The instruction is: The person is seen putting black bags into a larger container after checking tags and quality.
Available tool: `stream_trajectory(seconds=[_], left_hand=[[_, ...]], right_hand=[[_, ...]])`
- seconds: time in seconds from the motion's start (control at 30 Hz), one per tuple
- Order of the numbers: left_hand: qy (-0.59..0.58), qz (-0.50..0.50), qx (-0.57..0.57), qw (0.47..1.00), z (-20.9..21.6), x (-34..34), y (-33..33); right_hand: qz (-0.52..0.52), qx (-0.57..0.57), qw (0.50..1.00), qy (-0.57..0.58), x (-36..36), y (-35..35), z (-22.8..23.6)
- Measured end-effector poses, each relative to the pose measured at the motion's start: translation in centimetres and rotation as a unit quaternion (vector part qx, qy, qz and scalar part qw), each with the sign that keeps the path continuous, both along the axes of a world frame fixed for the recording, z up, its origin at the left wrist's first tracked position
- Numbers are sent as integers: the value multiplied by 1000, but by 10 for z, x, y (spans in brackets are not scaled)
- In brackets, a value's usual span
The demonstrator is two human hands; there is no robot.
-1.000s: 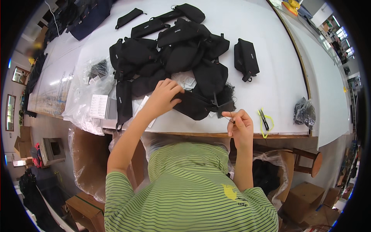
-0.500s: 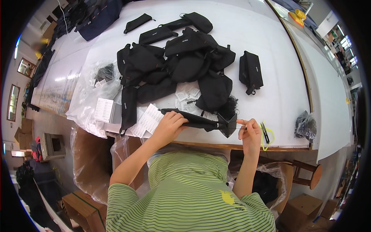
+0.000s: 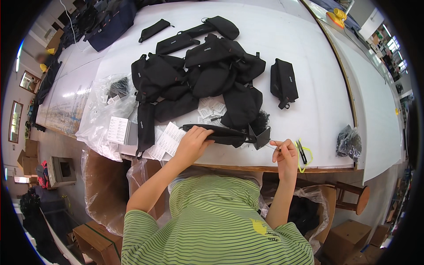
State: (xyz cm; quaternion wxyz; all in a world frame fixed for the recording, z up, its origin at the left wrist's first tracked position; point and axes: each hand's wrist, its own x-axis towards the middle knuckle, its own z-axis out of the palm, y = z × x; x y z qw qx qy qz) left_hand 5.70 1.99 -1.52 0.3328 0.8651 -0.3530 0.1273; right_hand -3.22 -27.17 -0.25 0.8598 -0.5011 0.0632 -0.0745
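My left hand (image 3: 194, 140) is closed on the left part of a long black fabric pouch (image 3: 227, 135), which lies along the table's near edge. A black tag (image 3: 262, 139) hangs at the pouch's right end. From there a thin black cord (image 3: 270, 145) stretches to my right hand (image 3: 286, 152), whose thumb and forefinger pinch its end. Thread snips (image 3: 302, 151) with a yellow-green cord lie just right of that hand. Behind the pouch is a tangle of black cords (image 3: 262, 118), beside a heap of black pouches (image 3: 212, 77).
White printed labels (image 3: 168, 140) and a label stack (image 3: 118, 130) lie left, near a clear plastic bag (image 3: 101, 95). One black pouch (image 3: 284, 80) stands apart on the right. A dark bundle in plastic (image 3: 349, 142) sits near the right corner. Cardboard boxes (image 3: 99, 240) stand below.
The tag at the pouch's end has turned and risen slightly, and the cord now slants down to my right hand. My left hand keeps its hold on the pouch.
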Motion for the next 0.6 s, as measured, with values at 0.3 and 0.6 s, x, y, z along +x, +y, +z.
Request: stream_trajectory(seconds=[0.3,0.6], left_hand=[[6,-6,-19,1000,-4,-4,-1],[49,-64,-1,997,9,-2,-4]], right_hand=[[-5,19,1000,-1,-3,-2,-3],[17,-322,946,-27,2,18,6]])
